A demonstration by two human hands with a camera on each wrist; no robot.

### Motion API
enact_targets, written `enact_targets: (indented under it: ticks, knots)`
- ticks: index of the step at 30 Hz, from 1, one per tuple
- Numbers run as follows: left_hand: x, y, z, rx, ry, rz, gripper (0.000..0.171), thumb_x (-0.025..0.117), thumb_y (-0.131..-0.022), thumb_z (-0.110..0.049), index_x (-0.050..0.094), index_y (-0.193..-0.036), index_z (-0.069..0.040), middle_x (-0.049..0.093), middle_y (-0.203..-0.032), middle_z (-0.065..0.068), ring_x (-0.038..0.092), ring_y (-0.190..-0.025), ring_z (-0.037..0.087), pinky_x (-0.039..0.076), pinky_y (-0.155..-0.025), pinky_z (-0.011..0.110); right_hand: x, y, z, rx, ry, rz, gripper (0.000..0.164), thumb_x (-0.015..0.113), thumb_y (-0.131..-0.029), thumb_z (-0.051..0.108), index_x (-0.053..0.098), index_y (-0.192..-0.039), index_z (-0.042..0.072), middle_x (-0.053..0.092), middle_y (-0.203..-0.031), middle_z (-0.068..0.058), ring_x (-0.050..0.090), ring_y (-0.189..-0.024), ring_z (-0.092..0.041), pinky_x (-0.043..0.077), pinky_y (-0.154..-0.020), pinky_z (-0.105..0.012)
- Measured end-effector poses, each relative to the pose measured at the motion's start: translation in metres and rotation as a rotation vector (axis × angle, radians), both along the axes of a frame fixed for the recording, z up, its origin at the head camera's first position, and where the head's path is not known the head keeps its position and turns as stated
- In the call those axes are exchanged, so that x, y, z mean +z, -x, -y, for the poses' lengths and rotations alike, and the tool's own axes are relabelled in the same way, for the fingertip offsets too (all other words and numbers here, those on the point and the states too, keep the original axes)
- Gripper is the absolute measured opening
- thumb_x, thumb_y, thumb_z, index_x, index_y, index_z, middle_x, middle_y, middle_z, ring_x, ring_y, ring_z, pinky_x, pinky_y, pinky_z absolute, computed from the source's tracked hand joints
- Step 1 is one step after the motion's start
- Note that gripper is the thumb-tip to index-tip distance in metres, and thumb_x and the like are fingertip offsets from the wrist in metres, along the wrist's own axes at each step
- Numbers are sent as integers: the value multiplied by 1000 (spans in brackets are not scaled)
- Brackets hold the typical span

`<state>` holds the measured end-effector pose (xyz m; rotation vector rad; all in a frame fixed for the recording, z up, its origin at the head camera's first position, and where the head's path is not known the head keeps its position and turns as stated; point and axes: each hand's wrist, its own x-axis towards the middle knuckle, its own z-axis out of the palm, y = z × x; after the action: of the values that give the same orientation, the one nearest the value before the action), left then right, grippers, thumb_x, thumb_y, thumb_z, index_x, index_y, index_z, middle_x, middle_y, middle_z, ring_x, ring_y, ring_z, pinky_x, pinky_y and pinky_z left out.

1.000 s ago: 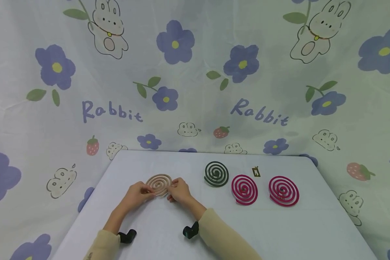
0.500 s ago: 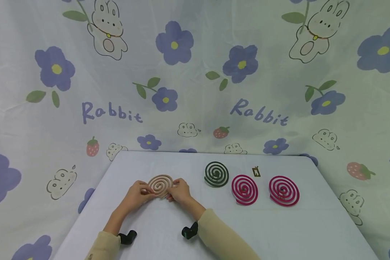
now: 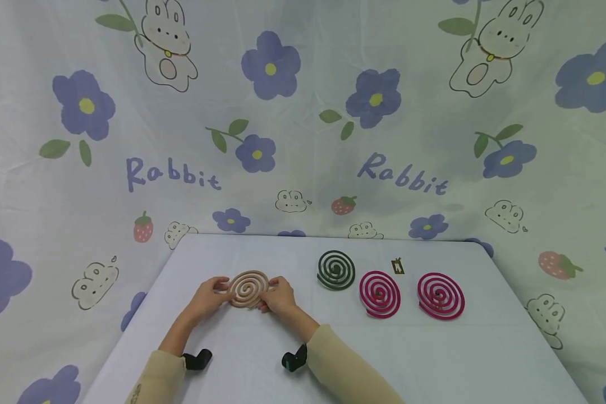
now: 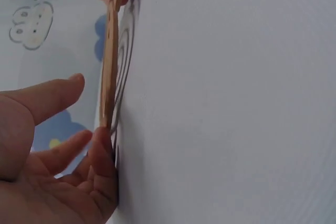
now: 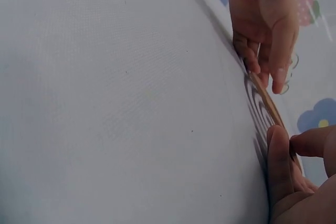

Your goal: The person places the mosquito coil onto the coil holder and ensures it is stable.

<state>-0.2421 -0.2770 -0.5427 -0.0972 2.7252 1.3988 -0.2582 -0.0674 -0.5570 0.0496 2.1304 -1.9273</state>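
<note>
A beige mosquito coil (image 3: 248, 289) is held level, close over the white table, its spiral shadow showing on the cloth in both wrist views. My right hand (image 3: 280, 297) pinches its right edge between thumb and fingers. At the left edge is my left hand (image 3: 206, 298). In the left wrist view its thumb (image 4: 55, 98) stands well away from the coil (image 4: 108, 66), while its fingertips touch the near end of the rim from below. The right wrist view shows the coil edge-on (image 5: 270, 103) between both hands.
To the right lie a dark green mosquito coil (image 3: 336, 270) and two magenta ones (image 3: 380, 294) (image 3: 441, 296). A small gold-coloured metal piece (image 3: 398, 266) lies behind them. A patterned curtain (image 3: 303, 140) hangs behind the table (image 3: 464, 359). Black devices (image 3: 198, 359) sit at both wrists.
My left thumb has come off the coil, and the left hand has shifted slightly left and back. The right hand keeps its pinch, with the coil nearly in place.
</note>
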Motion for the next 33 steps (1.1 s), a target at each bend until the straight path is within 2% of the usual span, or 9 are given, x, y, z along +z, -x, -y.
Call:
enact_targets:
  ticks: [4, 9, 11, 15, 17, 23, 30, 33]
  knots:
    - [-1, 0, -3, 39, -43, 5, 52, 73, -87, -12, 53, -128, 12, 61, -106, 19, 60, -92, 26, 51, -67, 28, -1, 0, 0, 6, -5, -6, 33, 67, -87, -2, 50, -115, 0, 65, -65, -9, 63, -47, -15, 53, -46, -26]
    - [-1, -1, -11, 116, -117, -13, 41, 69, -90, -8, 56, -124, 11, 61, -97, 16, 58, -75, 16, 50, -58, 24, -3, -1, -4, 28, 58, -10, 31, 65, -87, -4, 50, -114, -1, 65, -66, -11, 60, -45, -13, 52, -45, -26]
    - [1, -1, -14, 136, -187, -13, 41, 69, -90, -7, 55, -125, 8, 63, -94, 16, 60, -70, 14, 51, -57, 25, -3, -1, -6, 35, 93, 1, 32, 65, -87, -4, 49, -114, 0, 65, -67, -11, 60, -46, -12, 52, -45, -25]
    - [4, -3, -22, 132, -364, -9, 45, 68, -90, -4, 51, -131, 6, 68, -88, 18, 62, -63, 15, 54, -57, 29, -2, -1, -10, 38, 148, 9, 32, 65, -87, -1, 49, -115, 0, 64, -68, -11, 60, -47, -13, 52, -44, -25]
    - [5, -3, -25, 130, -431, -7, 47, 68, -90, -4, 50, -132, 5, 69, -88, 17, 63, -64, 14, 55, -58, 30, -1, 0, -12, 38, 171, 12, 31, 66, -87, 1, 50, -114, 1, 64, -67, -11, 60, -46, -13, 51, -43, -25]
    - [6, -2, -32, 136, -534, 8, 50, 68, -92, -9, 48, -135, 4, 68, -95, 14, 64, -75, 13, 56, -65, 27, 2, -1, -19, 45, 207, -24, 25, 67, -86, 3, 54, -107, 0, 64, -67, -7, 58, -46, -13, 49, -41, -26]
    - [3, -3, -37, 137, -605, 27, 49, 66, -93, -11, 45, -134, 6, 68, -95, 6, 63, -76, 10, 54, -65, 25, 5, -1, -30, 66, 254, -61, 24, 69, -85, 1, 52, -101, -2, 64, -69, -8, 59, -47, -13, 52, -45, -28]
    - [1, -3, -41, 127, -647, 27, 48, 66, -93, -9, 45, -133, 8, 67, -91, 3, 62, -74, 9, 54, -64, 24, 6, -1, -35, 80, 228, -88, 29, 70, -86, 3, 50, -107, -2, 64, -71, -8, 59, -47, -13, 53, -45, -28]
